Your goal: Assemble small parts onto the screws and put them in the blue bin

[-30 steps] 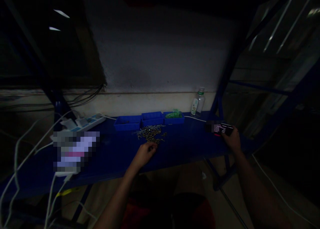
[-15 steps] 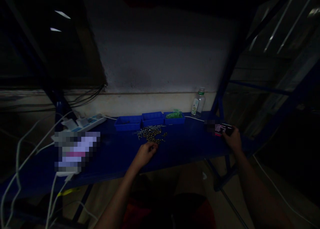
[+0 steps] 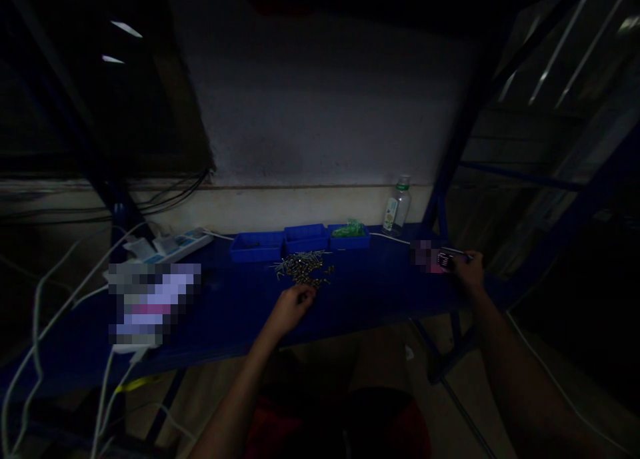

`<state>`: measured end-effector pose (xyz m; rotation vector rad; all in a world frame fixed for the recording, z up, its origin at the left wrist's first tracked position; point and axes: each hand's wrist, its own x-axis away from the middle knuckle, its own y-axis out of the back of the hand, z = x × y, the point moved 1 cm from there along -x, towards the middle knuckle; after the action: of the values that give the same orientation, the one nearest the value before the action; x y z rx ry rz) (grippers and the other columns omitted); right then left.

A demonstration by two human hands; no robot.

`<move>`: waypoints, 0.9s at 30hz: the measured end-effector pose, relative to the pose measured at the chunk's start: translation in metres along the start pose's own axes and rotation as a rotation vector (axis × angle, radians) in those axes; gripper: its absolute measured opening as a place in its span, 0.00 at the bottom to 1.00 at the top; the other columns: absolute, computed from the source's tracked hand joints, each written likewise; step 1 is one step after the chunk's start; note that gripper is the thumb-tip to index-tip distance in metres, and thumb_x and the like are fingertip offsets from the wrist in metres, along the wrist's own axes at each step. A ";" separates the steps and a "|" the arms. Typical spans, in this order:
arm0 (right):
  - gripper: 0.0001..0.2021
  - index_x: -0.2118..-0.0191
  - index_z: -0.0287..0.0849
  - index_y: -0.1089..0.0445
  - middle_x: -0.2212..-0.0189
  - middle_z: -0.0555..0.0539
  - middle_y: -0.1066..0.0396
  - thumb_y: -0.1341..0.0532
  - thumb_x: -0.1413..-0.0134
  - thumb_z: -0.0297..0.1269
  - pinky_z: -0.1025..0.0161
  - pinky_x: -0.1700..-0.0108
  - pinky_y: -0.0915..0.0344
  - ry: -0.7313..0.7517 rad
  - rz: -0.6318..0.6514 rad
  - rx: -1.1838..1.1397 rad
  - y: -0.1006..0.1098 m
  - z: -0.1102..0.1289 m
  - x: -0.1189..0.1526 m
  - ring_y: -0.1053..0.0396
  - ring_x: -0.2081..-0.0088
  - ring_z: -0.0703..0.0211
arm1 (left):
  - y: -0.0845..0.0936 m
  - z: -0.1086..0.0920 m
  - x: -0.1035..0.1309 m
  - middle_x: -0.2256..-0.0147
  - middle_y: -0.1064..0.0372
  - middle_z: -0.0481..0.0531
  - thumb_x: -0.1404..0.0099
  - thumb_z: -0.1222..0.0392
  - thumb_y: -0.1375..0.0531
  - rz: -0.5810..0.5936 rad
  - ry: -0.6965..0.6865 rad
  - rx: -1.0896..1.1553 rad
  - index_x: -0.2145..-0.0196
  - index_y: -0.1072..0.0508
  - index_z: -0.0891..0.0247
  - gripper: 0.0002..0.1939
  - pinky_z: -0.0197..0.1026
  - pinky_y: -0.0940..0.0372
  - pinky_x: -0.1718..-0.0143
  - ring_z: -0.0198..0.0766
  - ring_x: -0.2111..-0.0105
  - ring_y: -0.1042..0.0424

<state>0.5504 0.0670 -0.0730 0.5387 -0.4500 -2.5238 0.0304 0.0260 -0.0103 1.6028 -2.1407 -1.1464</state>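
Observation:
My left hand point(image 3: 294, 307) rests on the blue table at the near edge of a pile of small metal screws point(image 3: 304, 267), fingers curled together; what lies between them is too small to make out. Far to the right, my right hand point(image 3: 471, 269) grips the right end of a dark phone point(image 3: 447, 260) with a lit screen, at the table's right part. Behind the screws stand three blue trays in a row: the left tray point(image 3: 256, 247), the middle tray point(image 3: 306, 237) and the right tray point(image 3: 349, 239), which holds green plastic point(image 3: 350, 229).
A clear bottle point(image 3: 397, 207) stands at the back right of the table point(image 3: 380, 285). On the left lie a white power strip point(image 3: 185, 245) with plugs, a blurred-out device point(image 3: 155, 302) and white cables. Blue frame posts rise at both sides.
My right hand has shifted slightly, and the phone in it is now tilted differently, with its screen showing further left of the fingers. My left hand has stayed in place.

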 end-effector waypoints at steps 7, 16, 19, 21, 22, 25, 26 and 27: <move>0.25 0.55 0.41 0.40 0.61 0.40 0.33 0.45 0.56 0.53 0.55 0.58 0.40 -0.007 -0.018 -0.010 0.001 0.000 0.001 0.35 0.61 0.49 | 0.000 0.001 -0.001 0.65 0.26 0.52 0.39 0.59 0.48 0.009 -0.026 -0.017 0.65 0.26 0.63 0.12 0.36 0.38 0.64 0.38 0.66 0.29; 0.34 0.48 0.35 0.41 0.53 0.36 0.40 0.41 0.60 0.53 0.53 0.50 0.44 0.311 -0.038 0.031 0.001 0.010 0.025 0.41 0.52 0.45 | -0.001 0.002 0.000 0.65 0.26 0.52 0.39 0.59 0.48 -0.007 -0.022 -0.011 0.64 0.26 0.63 0.12 0.36 0.38 0.63 0.38 0.66 0.29; 0.36 0.46 0.33 0.43 0.51 0.34 0.43 0.41 0.58 0.53 0.54 0.48 0.46 0.374 -0.050 0.094 -0.002 0.015 0.031 0.43 0.49 0.44 | -0.001 0.003 0.000 0.65 0.26 0.52 0.39 0.58 0.48 -0.006 -0.020 -0.017 0.64 0.26 0.63 0.12 0.36 0.38 0.64 0.39 0.66 0.29; 0.36 0.46 0.33 0.44 0.49 0.33 0.45 0.42 0.57 0.54 0.53 0.48 0.47 0.425 -0.076 0.153 -0.004 0.020 0.033 0.45 0.47 0.43 | -0.002 0.004 -0.001 0.65 0.26 0.52 0.39 0.58 0.48 -0.005 -0.026 -0.018 0.64 0.26 0.64 0.13 0.36 0.38 0.63 0.39 0.66 0.29; 0.36 0.46 0.33 0.43 0.48 0.32 0.46 0.42 0.57 0.54 0.52 0.47 0.48 0.443 -0.100 0.192 -0.005 0.024 0.033 0.46 0.47 0.42 | -0.002 0.004 -0.001 0.65 0.26 0.52 0.39 0.58 0.48 -0.004 -0.026 -0.018 0.64 0.26 0.64 0.13 0.37 0.38 0.63 0.39 0.66 0.29; 0.37 0.47 0.33 0.42 0.47 0.30 0.47 0.43 0.57 0.57 0.46 0.48 0.50 0.454 -0.181 0.329 -0.005 0.037 0.035 0.47 0.47 0.38 | -0.002 0.004 -0.001 0.65 0.26 0.52 0.39 0.58 0.48 0.007 -0.015 -0.025 0.64 0.26 0.64 0.13 0.36 0.38 0.63 0.38 0.66 0.29; 0.37 0.47 0.33 0.42 0.47 0.29 0.47 0.43 0.57 0.58 0.45 0.48 0.51 0.463 -0.197 0.367 -0.006 0.042 0.036 0.48 0.47 0.37 | -0.002 0.003 -0.001 0.65 0.26 0.52 0.39 0.59 0.48 0.009 -0.011 -0.028 0.64 0.26 0.64 0.13 0.36 0.38 0.64 0.38 0.66 0.30; 0.37 0.47 0.33 0.43 0.47 0.29 0.47 0.43 0.57 0.58 0.45 0.48 0.51 0.480 -0.203 0.400 -0.006 0.047 0.037 0.49 0.46 0.37 | -0.001 0.003 -0.001 0.65 0.26 0.52 0.39 0.59 0.48 0.011 -0.011 -0.032 0.64 0.26 0.64 0.13 0.35 0.38 0.64 0.38 0.67 0.30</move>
<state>0.4967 0.0614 -0.0450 1.3626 -0.7447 -2.3745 0.0298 0.0279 -0.0131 1.5722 -2.1250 -1.1828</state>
